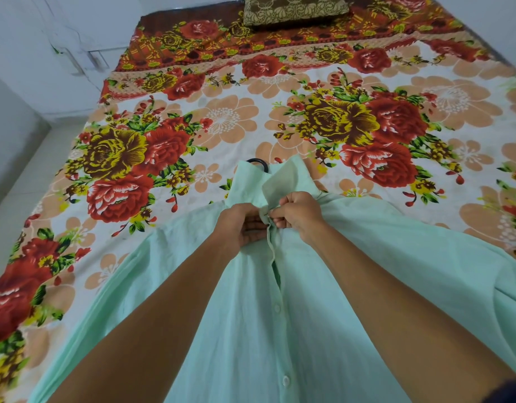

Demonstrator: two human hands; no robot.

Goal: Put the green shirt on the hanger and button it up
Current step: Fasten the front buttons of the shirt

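A white wall (27, 39) is seen beyond the bed's left edge, with a pale floor (15, 181) below it. The bed is covered by a floral bedsheet (222, 117) printed with red, yellow-brown and peach flowers. At the bed's far edge a brown patterned pillow (294, 8) is laid.

The green shirt (323, 301) is spread front-up on the bedsheet at the bed's near edge, its collar pointing toward the far edge and its sleeves fanned out toward the left and right edges. Just beyond the collar's left side the black hook of the hanger (258, 163) is seen lying on the sheet; the rest of the hanger is hidden inside the shirt.

The left hand (240, 225) is placed on the shirt just below the collar, its fingers curled and the left front edge of the shirt pinched by them at the placket. Just beside it, touching, the right hand (299, 213) is curled on the opposite front edge, with the fabric clamped between thumb and fingertips. Below the hands the placket is seen closed, with two white buttons (277, 308) visible down the shirt's middle toward the near edge.
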